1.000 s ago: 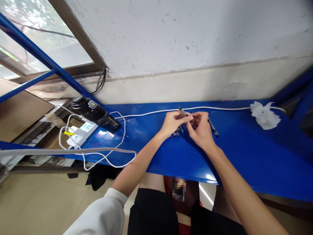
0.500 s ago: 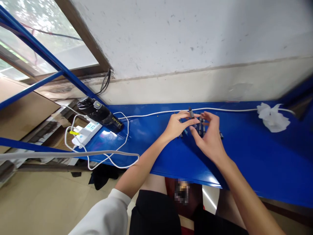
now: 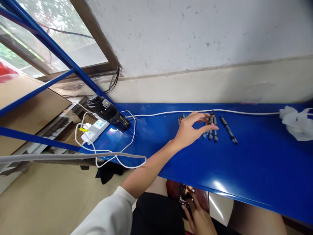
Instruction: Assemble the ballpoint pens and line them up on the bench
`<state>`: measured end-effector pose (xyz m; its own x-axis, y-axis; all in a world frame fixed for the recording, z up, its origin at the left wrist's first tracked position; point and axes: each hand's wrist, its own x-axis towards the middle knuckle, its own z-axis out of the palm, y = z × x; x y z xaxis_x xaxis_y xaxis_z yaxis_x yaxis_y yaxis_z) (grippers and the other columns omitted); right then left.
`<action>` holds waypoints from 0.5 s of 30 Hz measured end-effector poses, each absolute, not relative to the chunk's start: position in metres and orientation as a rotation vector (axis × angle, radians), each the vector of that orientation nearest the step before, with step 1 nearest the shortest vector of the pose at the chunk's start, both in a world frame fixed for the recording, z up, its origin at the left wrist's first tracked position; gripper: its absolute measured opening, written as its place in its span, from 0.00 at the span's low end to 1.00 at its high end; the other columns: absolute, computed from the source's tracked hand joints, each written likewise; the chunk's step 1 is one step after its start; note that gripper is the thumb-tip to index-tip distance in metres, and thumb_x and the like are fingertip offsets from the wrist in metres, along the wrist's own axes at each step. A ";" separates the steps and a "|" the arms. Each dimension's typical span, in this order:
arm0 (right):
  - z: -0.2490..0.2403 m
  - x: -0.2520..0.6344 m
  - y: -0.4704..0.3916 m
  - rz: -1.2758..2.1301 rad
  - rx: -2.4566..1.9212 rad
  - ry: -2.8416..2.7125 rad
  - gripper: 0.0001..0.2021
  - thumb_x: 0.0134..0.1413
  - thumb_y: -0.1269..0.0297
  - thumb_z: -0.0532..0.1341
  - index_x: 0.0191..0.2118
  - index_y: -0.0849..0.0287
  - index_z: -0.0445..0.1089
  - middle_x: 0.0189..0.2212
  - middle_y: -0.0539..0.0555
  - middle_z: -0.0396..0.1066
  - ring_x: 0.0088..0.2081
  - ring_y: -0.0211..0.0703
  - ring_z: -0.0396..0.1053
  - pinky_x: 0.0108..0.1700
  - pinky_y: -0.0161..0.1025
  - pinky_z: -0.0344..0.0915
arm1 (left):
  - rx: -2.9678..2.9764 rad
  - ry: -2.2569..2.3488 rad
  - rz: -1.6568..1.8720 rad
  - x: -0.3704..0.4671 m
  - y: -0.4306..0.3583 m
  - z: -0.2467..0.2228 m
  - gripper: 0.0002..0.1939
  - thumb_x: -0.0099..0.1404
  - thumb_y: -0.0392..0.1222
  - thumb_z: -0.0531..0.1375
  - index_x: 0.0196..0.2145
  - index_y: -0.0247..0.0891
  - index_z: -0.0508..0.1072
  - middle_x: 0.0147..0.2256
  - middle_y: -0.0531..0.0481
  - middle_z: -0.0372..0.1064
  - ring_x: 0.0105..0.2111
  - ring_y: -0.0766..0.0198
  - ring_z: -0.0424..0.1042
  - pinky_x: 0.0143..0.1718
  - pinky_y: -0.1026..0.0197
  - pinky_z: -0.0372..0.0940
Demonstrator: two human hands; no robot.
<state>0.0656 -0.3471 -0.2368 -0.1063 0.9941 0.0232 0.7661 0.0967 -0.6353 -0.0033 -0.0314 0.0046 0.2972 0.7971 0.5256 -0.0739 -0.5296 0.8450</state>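
My left hand (image 3: 188,131) is over the blue table, its thumb and fingers closed on a dark grey pen (image 3: 211,117) held above other pens. Just under that hand, several grey-and-black pens (image 3: 215,134) lie side by side, partly hidden by the thumb. More pens (image 3: 180,118) show behind the wrist side of the hand. A single pen (image 3: 229,130) lies slanted apart on the right. Down at my lap, my right hand (image 3: 201,217) has its fingers apart, touching a dark object with a bright coloured face (image 3: 184,195), probably a phone, on a dark red surface.
A black bottle (image 3: 110,114) lies tilted near a white power strip (image 3: 95,131) at the left. White cables (image 3: 151,114) loop there and run along the back of the blue table (image 3: 254,169). A crumpled white plastic bag (image 3: 297,122) sits far right. A blue metal frame (image 3: 73,68) rises at left.
My right hand has left the pens and moved down to the dark object at my lap. My left hand has shifted right with its pen, and the separate slanted pen is now uncovered.
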 end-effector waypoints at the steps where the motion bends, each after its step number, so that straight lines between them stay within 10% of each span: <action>1: -0.241 0.066 -0.342 0.678 -1.750 -1.955 0.20 0.74 0.54 0.52 0.52 0.50 0.81 0.64 0.62 0.75 0.33 0.56 0.85 0.31 0.46 0.81 | 1.752 0.652 1.342 -0.003 -0.032 0.005 0.14 0.65 0.55 0.74 0.41 0.45 0.85 0.43 0.46 0.81 0.45 0.54 0.78 0.52 0.50 0.72; 15: -0.243 0.076 -0.311 0.752 -1.833 -1.931 0.20 0.74 0.50 0.50 0.48 0.50 0.79 0.43 0.59 0.82 0.39 0.56 0.83 0.34 0.44 0.74 | 2.014 0.513 1.357 -0.009 -0.020 0.000 0.10 0.75 0.44 0.64 0.50 0.50 0.85 0.46 0.47 0.84 0.52 0.51 0.79 0.62 0.40 0.70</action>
<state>0.0760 -0.3111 -0.2433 -0.0830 0.9923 -0.0920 0.7933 0.0099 -0.6088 -0.0094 -0.0203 -0.0005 0.3882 0.6350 0.6678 -0.0350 -0.7140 0.6993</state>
